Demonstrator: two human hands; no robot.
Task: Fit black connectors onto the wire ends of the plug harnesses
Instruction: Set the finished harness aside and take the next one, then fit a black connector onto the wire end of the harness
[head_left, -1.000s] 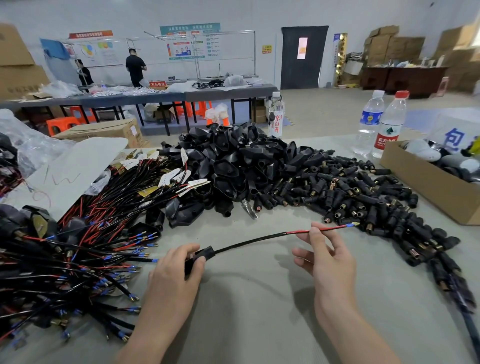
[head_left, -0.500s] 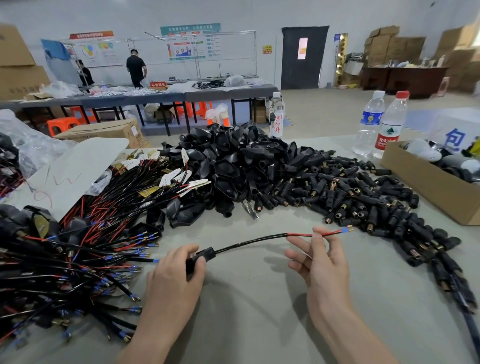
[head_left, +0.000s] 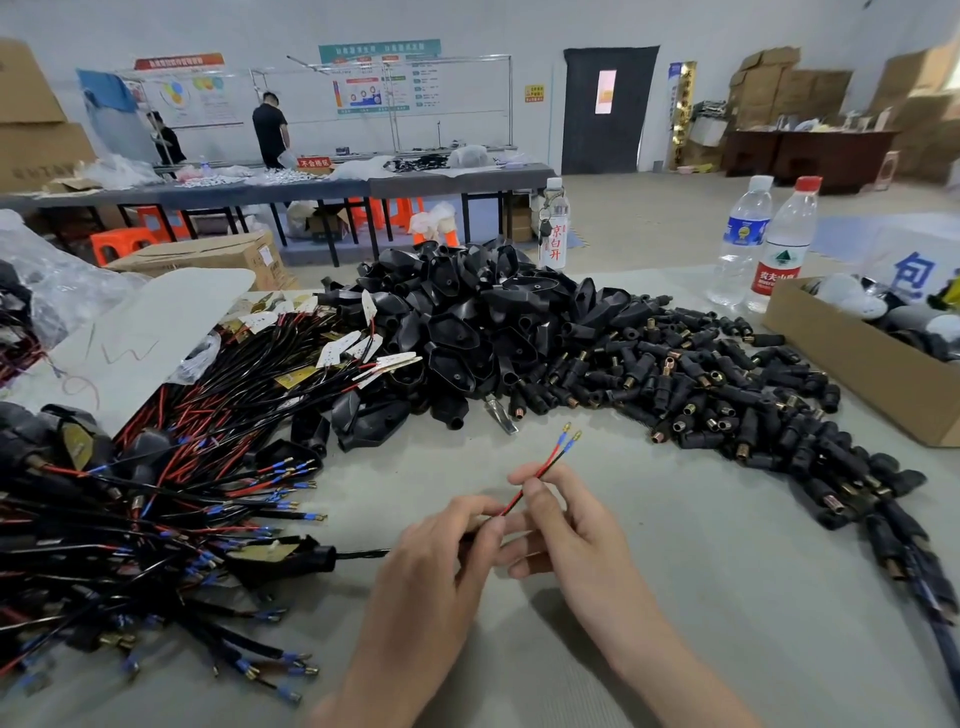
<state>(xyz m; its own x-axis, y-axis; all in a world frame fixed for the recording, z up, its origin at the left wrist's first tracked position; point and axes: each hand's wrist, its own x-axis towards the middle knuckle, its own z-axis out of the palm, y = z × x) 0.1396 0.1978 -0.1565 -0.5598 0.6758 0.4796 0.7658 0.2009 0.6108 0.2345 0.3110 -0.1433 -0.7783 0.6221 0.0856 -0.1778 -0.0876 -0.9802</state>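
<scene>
One plug harness lies across the grey table: its black plug (head_left: 291, 560) rests at the left, and its red and black wires (head_left: 545, 467) rise between my hands. My left hand (head_left: 441, 566) pinches the wires low down. Just above it, my right hand (head_left: 566, 525) pinches them too. The blue-sleeved brass terminals (head_left: 570, 435) stick up free beyond my fingers. A heap of small black connectors (head_left: 727, 395) with brass inserts spreads to the right. A big bundle of other harnesses (head_left: 156, 493) lies at the left.
A mound of black plug shells (head_left: 467, 322) fills the centre back. Two water bottles (head_left: 763, 244) and a cardboard box (head_left: 852, 364) stand at the right. A white card (head_left: 130, 338) and plastic bags lie at the far left. People work at a distant bench.
My left hand let go of the plug and slid right along the cable to the wires. My right hand drew nearer, and the wire ends now tilt upward instead of lying stretched out.
</scene>
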